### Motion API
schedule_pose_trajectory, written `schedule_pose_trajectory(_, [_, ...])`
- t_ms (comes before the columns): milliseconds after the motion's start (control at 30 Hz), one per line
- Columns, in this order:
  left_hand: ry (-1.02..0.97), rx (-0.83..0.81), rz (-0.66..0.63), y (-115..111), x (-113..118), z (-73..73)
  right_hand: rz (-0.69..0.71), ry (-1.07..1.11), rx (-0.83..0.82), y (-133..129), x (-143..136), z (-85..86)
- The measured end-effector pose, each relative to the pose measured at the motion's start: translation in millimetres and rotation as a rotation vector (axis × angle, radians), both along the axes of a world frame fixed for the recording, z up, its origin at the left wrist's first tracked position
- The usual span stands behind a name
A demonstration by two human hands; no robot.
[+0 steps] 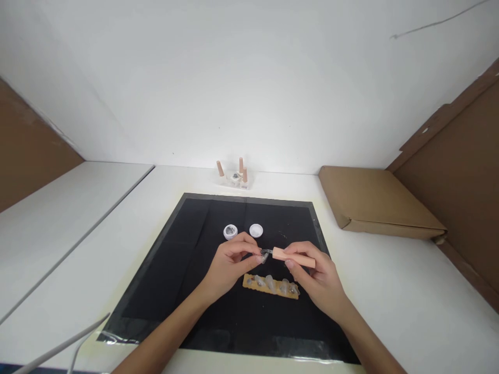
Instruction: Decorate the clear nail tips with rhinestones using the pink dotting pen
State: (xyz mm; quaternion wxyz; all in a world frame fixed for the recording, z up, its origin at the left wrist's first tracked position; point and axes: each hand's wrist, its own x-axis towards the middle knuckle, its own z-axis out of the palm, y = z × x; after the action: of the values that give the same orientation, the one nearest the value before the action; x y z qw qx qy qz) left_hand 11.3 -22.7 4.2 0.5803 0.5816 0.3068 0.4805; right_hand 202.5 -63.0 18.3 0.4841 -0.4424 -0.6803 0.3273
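Note:
Between its thumb and fingers, my left hand pinches a small clear, shiny nail tip. My right hand holds a brush by its peach handle, and the brush end touches or nearly touches the nail tip. Just below the hands lies a yellow strip bearing several clear nail tips. Beyond my left hand are an open white jar with grey contents and, to its right, a white lid.
A black mat is taped to the white table. At the back stands a clear holder with peach-capped bottles. A flat cardboard box lies at the right. A grey cable crosses the near left corner.

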Motion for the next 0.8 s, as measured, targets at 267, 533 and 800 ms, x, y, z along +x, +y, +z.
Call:
schedule_pose_trajectory(267, [-0.015, 0.017, -0.008, -0.5, 0.2, -2.1, 0.007, 0.042, -0.051, -0.7, 1.2, -0.7])
schedule_pose_trajectory(533, [-0.024, 0.045, -0.02, 0.3, 0.0, -2.9, 0.048, 0.036, 0.054, 0.7, 1.4, 2.4])
schedule_pose_trajectory(800, [-0.03, 0.037, -0.025, 0.3, 0.2, -5.3, 0.141, 0.034, 0.077, 2.0, 4.8, 4.8])
